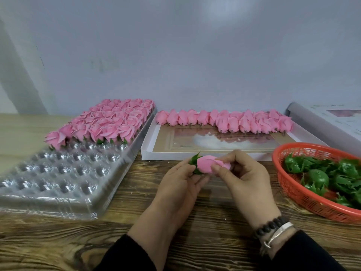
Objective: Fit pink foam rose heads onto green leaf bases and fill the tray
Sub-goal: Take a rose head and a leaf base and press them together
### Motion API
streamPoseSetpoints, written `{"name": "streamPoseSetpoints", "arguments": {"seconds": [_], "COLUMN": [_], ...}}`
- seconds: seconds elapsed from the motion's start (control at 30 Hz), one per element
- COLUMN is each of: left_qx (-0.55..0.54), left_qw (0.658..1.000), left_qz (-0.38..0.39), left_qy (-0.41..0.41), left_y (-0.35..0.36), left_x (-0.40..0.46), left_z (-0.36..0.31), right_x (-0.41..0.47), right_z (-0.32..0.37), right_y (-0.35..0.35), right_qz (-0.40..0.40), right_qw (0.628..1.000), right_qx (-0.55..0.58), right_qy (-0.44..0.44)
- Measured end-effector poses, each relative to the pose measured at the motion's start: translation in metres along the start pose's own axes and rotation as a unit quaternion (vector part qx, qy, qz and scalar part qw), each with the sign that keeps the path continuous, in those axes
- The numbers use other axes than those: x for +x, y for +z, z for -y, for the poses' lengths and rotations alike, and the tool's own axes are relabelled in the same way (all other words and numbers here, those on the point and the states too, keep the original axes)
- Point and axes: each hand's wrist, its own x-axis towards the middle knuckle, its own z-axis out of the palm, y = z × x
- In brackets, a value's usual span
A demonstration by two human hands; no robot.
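In front of white box (148, 153): both hands, one rose.
Rose head (207, 166): pink, partly covered by fingers.
Leaf base (194, 160): tips visible, rest hidden.
Left hand (179, 184): pinching leaf base.
Right hand (244, 178): pinching rose head.
Tray (58, 192): left of box, far rows filled.
Basket (304, 194): right of box, cut off by frame.
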Motion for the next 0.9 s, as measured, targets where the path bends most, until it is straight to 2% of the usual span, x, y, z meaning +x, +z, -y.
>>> {"name": "streamPoseSetpoints", "arguments": {"seconds": [0.57, 0.9], "left_qx": [0.101, 0.158], "left_qw": [0.994, 0.986], "left_qz": [-0.029, -0.04], "left_qy": [-0.005, 0.032], "left_y": [0.0032, 0.001], "left_x": [0.0006, 0.0009], "left_z": [0.0038, 0.0046], "right_x": [0.0053, 0.0041], "right_z": [-0.0102, -0.0085], "right_y": [-0.0069, -0.0071], "right_qz": [-0.002, 0.005], "right_qw": [0.993, 0.995], "right_qx": [-0.104, -0.085], "right_qy": [-0.056, -0.058]}}
